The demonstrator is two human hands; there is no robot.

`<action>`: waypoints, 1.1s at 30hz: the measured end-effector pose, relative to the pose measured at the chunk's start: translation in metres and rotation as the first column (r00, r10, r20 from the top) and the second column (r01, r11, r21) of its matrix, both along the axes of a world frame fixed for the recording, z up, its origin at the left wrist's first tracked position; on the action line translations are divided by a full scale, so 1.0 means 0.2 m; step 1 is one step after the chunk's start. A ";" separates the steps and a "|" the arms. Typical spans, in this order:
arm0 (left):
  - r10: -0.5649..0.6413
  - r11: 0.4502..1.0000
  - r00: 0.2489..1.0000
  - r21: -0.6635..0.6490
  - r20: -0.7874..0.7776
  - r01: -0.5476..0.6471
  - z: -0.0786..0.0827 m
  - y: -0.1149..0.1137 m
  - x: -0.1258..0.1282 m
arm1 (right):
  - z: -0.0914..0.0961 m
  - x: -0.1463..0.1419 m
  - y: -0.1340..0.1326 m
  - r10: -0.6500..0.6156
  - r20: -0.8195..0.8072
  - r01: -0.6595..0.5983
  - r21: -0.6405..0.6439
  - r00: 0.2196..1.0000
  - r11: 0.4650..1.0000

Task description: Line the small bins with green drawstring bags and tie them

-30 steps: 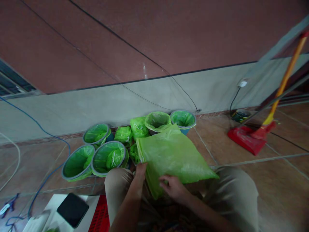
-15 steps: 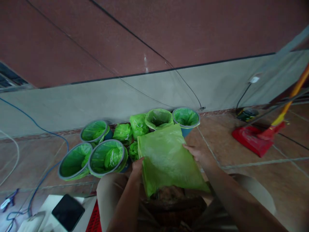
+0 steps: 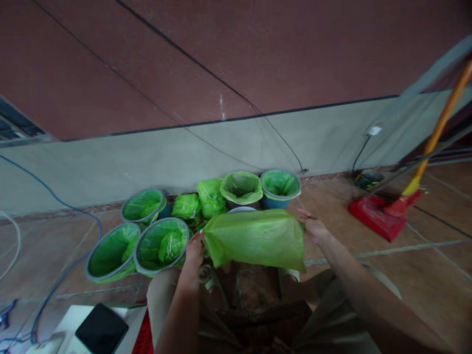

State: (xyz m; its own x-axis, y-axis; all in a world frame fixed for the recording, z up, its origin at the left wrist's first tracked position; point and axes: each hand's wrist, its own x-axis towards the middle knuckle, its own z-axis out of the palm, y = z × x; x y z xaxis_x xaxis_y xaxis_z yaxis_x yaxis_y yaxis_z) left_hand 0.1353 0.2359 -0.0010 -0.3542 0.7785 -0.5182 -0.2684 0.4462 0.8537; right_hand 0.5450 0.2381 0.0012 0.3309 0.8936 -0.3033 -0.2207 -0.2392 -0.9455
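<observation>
At our far left, a black flat device (image 3: 102, 328) lies on a white surface (image 3: 68, 314) beside our left knee (image 3: 162, 290). Right of that, lined bins (image 3: 149, 248) stand on the floor, the nearest one just beside our left hand. Our left grip (image 3: 194, 248) comes next, pinching the gathered left end of a green bag (image 3: 256, 238), so the bag lies directly to the right of that hand.

The relation that counts, we judge, is this span: the bag stretches crosswise between our two hands, its long axis running left to right, roughly along the wall (image 3: 228, 147). It sits in front of us, above the gap between our knees, and partly covers a pale-rimmed container (image 3: 241, 210) behind it. Each hand is nearer its own end, and neither has the middle.

At the right end, our right grip (image 3: 313, 226) meets the upper corner, farther from us than the left one; its fingers touch the edge, but we cannot tell whether they pinch it. Below them, the lower right corner hangs loose. Well apart, farther right, a red dustpan (image 3: 372, 211) rests on the floor.
</observation>
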 end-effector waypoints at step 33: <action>-0.099 0.847 0.969 0.492 -0.225 0.201 0.88 -0.16 -0.10 | 0.16 -0.20 -0.25 -0.032 0.092 0.024 0.085 0.995 0.996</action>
State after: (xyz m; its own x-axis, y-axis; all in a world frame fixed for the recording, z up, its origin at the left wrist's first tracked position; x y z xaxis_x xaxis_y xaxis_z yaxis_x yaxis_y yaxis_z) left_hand 0.1153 0.2048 0.1757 -0.2602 0.9652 0.0269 -0.0491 -0.0411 0.9979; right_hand 0.5043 0.1887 0.0327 0.3792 0.9047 -0.1940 -0.1359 -0.1529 -0.9788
